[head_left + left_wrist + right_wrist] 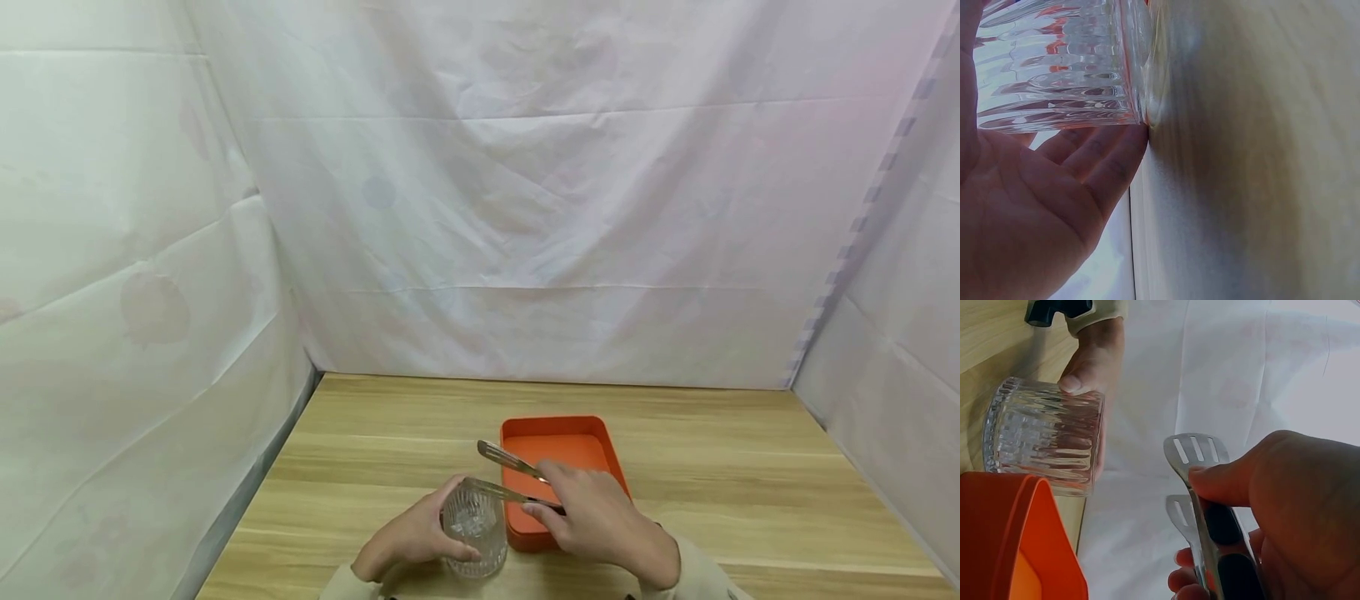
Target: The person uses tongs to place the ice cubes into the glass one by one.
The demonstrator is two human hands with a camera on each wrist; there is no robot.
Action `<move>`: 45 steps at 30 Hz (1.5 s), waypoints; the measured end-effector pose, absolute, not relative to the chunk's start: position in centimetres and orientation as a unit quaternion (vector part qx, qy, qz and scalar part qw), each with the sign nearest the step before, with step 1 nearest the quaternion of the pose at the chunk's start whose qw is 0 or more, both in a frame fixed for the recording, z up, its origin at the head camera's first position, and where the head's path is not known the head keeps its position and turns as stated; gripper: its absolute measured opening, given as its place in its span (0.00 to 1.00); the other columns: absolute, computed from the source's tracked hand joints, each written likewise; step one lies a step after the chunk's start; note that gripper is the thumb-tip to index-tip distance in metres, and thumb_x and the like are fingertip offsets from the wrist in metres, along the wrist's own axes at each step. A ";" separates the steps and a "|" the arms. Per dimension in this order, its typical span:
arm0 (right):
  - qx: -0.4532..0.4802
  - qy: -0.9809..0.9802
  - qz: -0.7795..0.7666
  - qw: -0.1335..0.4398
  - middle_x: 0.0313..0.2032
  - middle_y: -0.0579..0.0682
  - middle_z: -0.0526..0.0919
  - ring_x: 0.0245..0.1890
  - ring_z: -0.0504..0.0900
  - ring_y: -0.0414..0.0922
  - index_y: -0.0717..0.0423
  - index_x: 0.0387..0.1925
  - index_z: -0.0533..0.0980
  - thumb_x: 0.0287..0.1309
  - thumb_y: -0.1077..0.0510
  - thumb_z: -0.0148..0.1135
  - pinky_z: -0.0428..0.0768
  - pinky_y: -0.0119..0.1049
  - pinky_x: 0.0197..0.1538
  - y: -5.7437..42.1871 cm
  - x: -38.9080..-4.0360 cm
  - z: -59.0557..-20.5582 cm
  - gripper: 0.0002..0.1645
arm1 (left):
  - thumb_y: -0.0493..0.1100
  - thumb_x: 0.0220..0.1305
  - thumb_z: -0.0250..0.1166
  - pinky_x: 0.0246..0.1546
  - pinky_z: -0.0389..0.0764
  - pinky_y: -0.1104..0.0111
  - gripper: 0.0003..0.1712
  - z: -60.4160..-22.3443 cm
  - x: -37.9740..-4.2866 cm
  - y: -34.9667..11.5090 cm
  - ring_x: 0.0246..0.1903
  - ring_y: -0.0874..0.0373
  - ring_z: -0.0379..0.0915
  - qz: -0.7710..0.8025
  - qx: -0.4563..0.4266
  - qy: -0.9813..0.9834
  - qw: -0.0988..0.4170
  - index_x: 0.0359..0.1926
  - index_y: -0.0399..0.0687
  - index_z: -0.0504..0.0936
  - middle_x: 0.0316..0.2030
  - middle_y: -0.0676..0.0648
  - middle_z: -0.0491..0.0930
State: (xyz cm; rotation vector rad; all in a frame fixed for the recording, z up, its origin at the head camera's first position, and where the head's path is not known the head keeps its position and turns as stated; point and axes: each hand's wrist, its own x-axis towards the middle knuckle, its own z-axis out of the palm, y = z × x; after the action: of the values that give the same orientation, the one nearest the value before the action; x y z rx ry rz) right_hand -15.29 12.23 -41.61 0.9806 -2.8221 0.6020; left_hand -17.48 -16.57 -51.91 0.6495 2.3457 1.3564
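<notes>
My left hand [412, 532] holds a clear ribbed glass [486, 546] upright on the table, thumb on the near side and fingers behind. Clear chunky shapes show inside the glass; I cannot tell if they are loose pieces or its patterned base. In my right hand [603, 518] is a pair of metal tongs [1194, 450] with slotted tips and dark grips. The tongs' arms stand apart with nothing between them, pointing left above the glass rim and the orange tray [558, 450]. In the left wrist view, fingers [1113, 165] touch the glass near its base.
The rectangular orange tray sits right beside the glass, and its visible floor is bare. Under both lies a wood-grain table [375, 467]. White cloth [525, 208] hangs behind the table and along both sides.
</notes>
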 end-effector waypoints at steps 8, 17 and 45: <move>0.274 -0.935 0.217 0.054 0.32 0.39 0.76 0.20 0.66 0.32 0.53 0.50 0.73 0.64 0.36 0.59 0.68 0.28 0.23 13.4 -15.4 -41.5 0.27 | 0.52 0.46 0.80 0.49 0.76 0.65 0.51 -52.1 -17.6 -16.6 0.53 0.55 0.74 0.490 0.249 0.817 0.175 0.68 0.61 0.62 0.56 0.49 0.75; 0.215 -0.938 0.270 0.022 0.23 0.41 0.67 0.14 0.59 0.33 0.55 0.50 0.72 0.62 0.45 0.66 0.62 0.28 0.17 15.4 -16.0 -41.1 0.23 | 0.54 0.45 0.80 0.50 0.76 0.65 0.50 -51.9 -17.6 -16.5 0.54 0.55 0.74 0.478 0.271 0.821 0.153 0.67 0.61 0.63 0.56 0.50 0.76; 0.053 -0.970 0.235 0.044 0.18 0.48 0.65 0.16 0.64 0.43 0.60 0.34 0.68 0.63 0.43 0.63 0.63 0.35 0.19 23.7 -18.9 -43.7 0.23 | 0.57 0.45 0.80 0.49 0.76 0.61 0.50 -51.4 -18.1 -16.8 0.52 0.53 0.73 0.457 0.254 0.843 0.126 0.66 0.62 0.62 0.55 0.49 0.76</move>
State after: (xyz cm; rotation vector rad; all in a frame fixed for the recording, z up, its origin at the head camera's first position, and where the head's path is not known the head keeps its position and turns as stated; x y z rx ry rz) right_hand -18.89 23.65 -43.68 0.1619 -2.9634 0.7176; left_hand -18.07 -16.85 -51.43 0.7395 2.4549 1.3321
